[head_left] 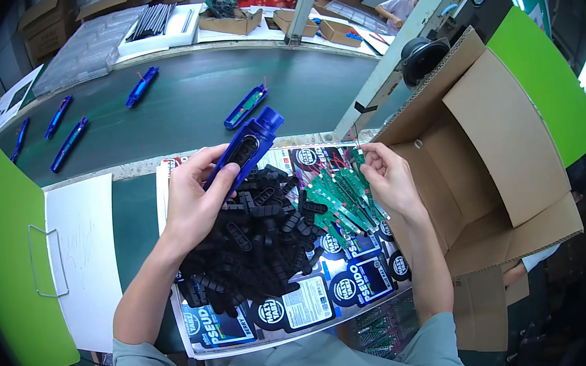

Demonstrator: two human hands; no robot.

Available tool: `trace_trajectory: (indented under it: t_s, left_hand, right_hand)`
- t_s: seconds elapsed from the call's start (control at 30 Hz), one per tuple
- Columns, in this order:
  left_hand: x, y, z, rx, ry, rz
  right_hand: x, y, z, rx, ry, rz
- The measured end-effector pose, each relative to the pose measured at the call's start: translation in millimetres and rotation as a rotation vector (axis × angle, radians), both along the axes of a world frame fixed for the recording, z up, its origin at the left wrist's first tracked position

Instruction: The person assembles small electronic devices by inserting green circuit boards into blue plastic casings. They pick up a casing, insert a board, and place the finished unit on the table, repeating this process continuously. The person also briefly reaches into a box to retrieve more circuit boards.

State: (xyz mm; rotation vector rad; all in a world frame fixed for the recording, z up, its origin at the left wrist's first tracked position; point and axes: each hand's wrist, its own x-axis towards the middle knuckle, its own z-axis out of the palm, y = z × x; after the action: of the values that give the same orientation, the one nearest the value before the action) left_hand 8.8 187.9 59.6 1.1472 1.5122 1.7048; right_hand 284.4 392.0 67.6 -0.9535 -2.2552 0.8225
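Observation:
My left hand [194, 196] is closed around a blue plastic housing [265, 123], tilted up to the right, with a black button strip set in its face. In the fingertips of my right hand [393, 182] is a small green circuit board [359, 157] with a thin wire rising from it. Below my left hand lies a heap of black button strips [258, 257]. Beside my right hand a pile of green circuit boards [337, 196] with red wires spreads over the printed sheet [298, 309].
Beyond the sheet runs a green conveyor belt [187, 112] carrying several blue housings, one [246, 107] with a green board inside. An open cardboard box [461, 167] stands right of my forearm, near a metal post [394, 60]. White paper [89, 266] lies left. Other people work across the belt.

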Motion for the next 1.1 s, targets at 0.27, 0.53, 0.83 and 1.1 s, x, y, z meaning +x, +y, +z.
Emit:
trace_trajectory:
  t_s: [0.27,0.53,0.83,1.1]
  left_hand:
    - [-1,3,-7,0.010,-0.179,-0.140]
    - [-2,-1,-3,0.072,-0.434,-0.250]
    - [11,1,-9,0.166,-0.385,-0.239]
    - [-1,2,-11,0.071,-0.420,-0.160]
  right_hand:
    - [-23,-42,41,-0.181,0.487,0.044]
    - [-77,-89,66,-0.179,0.656,0.244]
    - [-112,-118,51,-0.110,0.664,0.306]
    - [-71,-81,36,-0.283,0.381,0.184]
